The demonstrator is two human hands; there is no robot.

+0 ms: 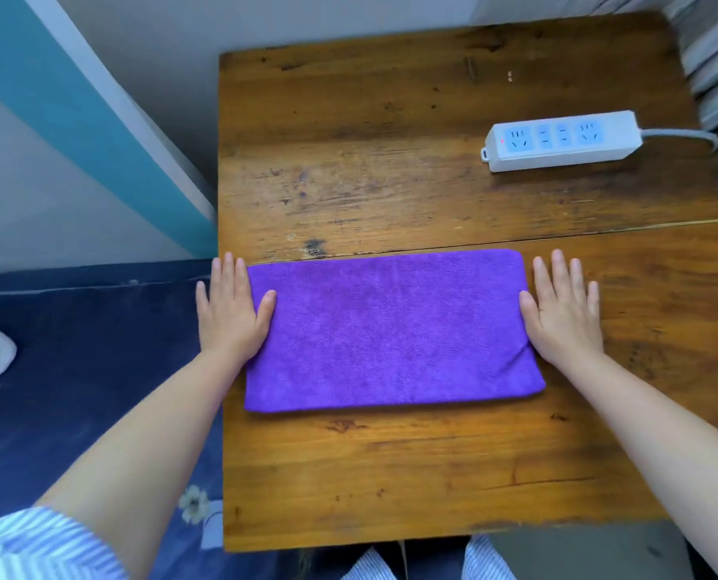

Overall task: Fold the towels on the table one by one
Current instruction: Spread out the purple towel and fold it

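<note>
Lying flat with straight fingers, the left hand [228, 303] and right hand [564, 307] press the short ends of a folded purple towel [391, 328] on the table [391, 475], near its front edge.

A home bedroom, it seems: a worn wooden table [391, 475] pushed beside a navy floral bedsheet [77, 391] at nine o'clock, white power strip [562, 140] at one o'clock.
</note>
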